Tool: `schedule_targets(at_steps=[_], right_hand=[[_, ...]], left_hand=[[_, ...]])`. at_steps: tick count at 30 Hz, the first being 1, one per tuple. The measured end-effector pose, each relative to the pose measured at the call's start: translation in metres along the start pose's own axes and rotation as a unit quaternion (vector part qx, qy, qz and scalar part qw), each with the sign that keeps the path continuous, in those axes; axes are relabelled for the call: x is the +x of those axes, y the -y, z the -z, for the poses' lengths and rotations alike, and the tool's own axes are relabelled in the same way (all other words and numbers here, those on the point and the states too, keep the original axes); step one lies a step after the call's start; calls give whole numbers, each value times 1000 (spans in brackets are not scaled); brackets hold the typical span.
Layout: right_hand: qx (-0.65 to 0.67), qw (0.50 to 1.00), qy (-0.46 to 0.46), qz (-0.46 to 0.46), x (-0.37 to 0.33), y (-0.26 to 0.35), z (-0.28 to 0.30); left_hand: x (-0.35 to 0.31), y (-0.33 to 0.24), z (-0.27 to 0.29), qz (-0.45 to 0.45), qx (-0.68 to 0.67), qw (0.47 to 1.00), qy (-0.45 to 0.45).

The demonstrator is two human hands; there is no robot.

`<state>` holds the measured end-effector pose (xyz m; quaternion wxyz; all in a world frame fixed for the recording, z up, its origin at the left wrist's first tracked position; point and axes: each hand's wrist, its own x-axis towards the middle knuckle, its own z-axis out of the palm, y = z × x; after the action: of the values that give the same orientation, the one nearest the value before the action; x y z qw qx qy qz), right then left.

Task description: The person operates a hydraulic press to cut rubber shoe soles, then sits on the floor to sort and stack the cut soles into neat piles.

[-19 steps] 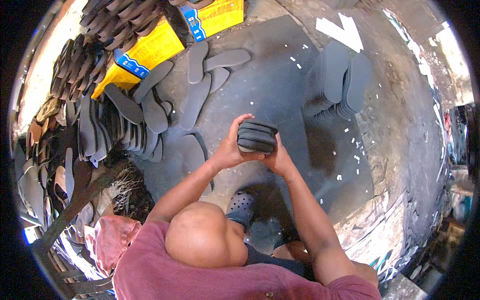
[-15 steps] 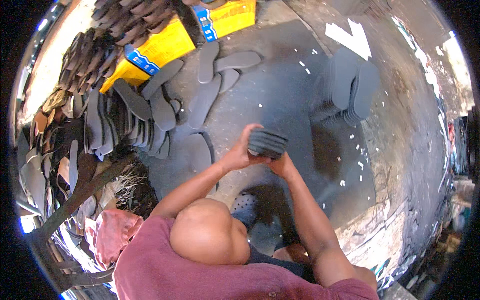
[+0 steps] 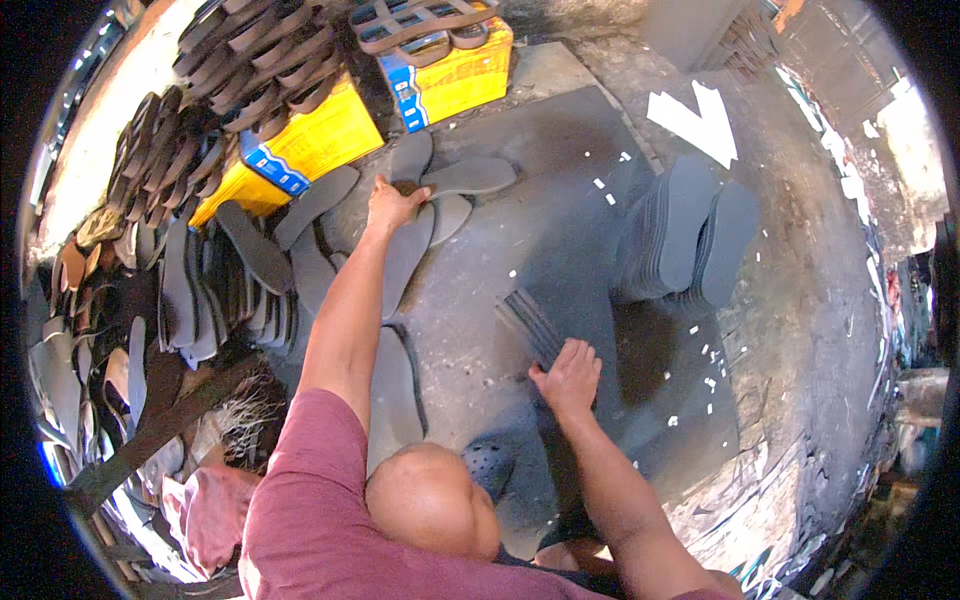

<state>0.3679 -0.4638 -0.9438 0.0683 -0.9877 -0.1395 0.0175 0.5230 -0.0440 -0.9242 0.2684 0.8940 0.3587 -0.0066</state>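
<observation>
My left hand (image 3: 392, 205) is stretched far forward, fingers curled down onto a loose grey sole (image 3: 400, 262) on the floor; whether the grip has closed on it, I can't tell. My right hand (image 3: 568, 375) lies flat, fingers spread, pressing a small stack of soles (image 3: 535, 325) onto the dark mat (image 3: 560, 130), holding nothing.

Around the left hand, more flat grey soles (image 3: 470, 177) fan out, overlapping, all foot-shaped and matte like foam rubber. Another long sole (image 3: 392, 395) lies beside my left arm. Just past them stand two yellow boxes (image 3: 455, 80) with blue bands, loaded with dark strapped sandals (image 3: 420, 18). To the left, rows of soles (image 3: 190, 290) lean on edge, packed tight. To the right, a tall pile of thick dark soles (image 3: 690, 235) stands on the mat, well apart from my right hand. Small white scraps (image 3: 690, 120) dot the rough concrete floor (image 3: 800, 300).
</observation>
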Motion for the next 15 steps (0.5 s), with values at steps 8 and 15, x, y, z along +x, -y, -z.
schedule_targets(at_steps=[8,15], right_hand=[[24,999,24,-4,3,-1,4],[12,1000,19,-7,1,1,6]], left_hand=[[22,-13,-30,-36,41,993,-100],[26,-33,-53,-296,86,951,-10]])
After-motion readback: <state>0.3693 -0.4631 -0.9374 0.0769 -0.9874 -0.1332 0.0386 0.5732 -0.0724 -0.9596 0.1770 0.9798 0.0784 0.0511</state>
